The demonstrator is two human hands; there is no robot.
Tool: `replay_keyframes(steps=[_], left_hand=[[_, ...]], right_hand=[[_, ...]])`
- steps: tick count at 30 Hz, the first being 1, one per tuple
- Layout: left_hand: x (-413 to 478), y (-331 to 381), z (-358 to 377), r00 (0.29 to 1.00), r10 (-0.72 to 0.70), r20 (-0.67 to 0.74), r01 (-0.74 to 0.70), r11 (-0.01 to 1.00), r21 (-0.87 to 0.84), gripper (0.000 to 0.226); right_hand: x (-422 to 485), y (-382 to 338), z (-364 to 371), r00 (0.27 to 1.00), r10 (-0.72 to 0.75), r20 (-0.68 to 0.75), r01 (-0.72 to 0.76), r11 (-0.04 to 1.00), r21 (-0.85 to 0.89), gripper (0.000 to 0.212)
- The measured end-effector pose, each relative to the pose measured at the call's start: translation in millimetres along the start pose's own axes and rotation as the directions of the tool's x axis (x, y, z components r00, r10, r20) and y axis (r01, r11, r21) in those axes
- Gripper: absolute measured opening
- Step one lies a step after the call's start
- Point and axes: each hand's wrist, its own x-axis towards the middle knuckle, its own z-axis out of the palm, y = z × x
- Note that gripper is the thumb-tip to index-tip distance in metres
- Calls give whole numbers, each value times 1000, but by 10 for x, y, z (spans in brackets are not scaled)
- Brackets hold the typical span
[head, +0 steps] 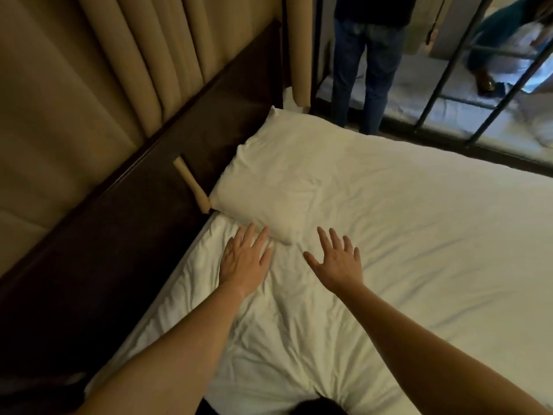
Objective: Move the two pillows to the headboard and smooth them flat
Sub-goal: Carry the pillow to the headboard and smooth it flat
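White pillow (pixel 287 178) against dark headboard (pixel 167 175) at 11 o'clock on bed (pixel 419 235). Second pillow (pixel 254 324) crumpled at 6 o'clock. Left hand (pixel 244 262) flat on it, fingers (pixel 257 238) apart. Right hand (pixel 336 262) just beside, fingers spread, empty.

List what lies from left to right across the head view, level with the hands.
Dark headboard → left hand, flat on the wrinkled bedding beside the pillow → right hand, fingers spread → smooth white sheet.
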Motion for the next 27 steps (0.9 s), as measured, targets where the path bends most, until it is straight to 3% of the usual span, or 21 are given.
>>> replay_keyframes(steps=[12, 21, 27], left_hand=[[-350, -209, -161, 997, -39, -64, 43, 997, 59, 63], [-825, -740, -148, 996, 48, -71, -46, 999, 24, 63], [-1517, -1077, -560, 995, 102, -6, -102, 995, -7, 62]], right_hand=[[-258, -390, -83, 992, -105, -75, 104, 994, -12, 87], [-789, -1063, 343, 997, -38, -73, 30, 994, -109, 87], [-1589, -1701, 393, 995, 64, -75, -70, 994, -83, 87]])
